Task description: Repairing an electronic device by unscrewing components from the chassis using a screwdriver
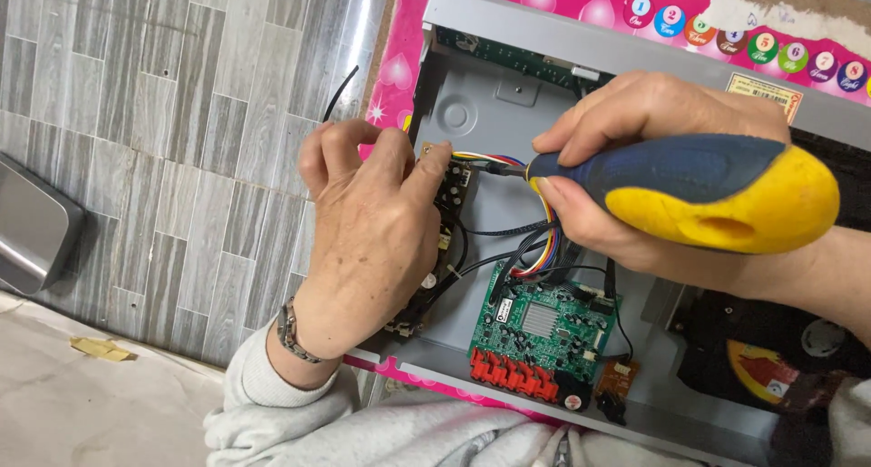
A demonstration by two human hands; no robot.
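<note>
Screwdriver (699,192) rubbery blue-yellow, right hand (635,149) gripping, glossy green circuit board (543,335)

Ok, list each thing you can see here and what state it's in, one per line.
Left hand: fingers pinching the small black board at its top edge.
Right hand: gripping the screwdriver.
Screwdriver: held level, tip at the black board.
Metal chassis: cover off, insides exposed.
Black board: tilted on edge.
Green circuit board: flat in the chassis, wired.

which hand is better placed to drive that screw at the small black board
Right. The right hand grips the screwdriver, its tip by the black board; the left hand only steadies that board.
</note>
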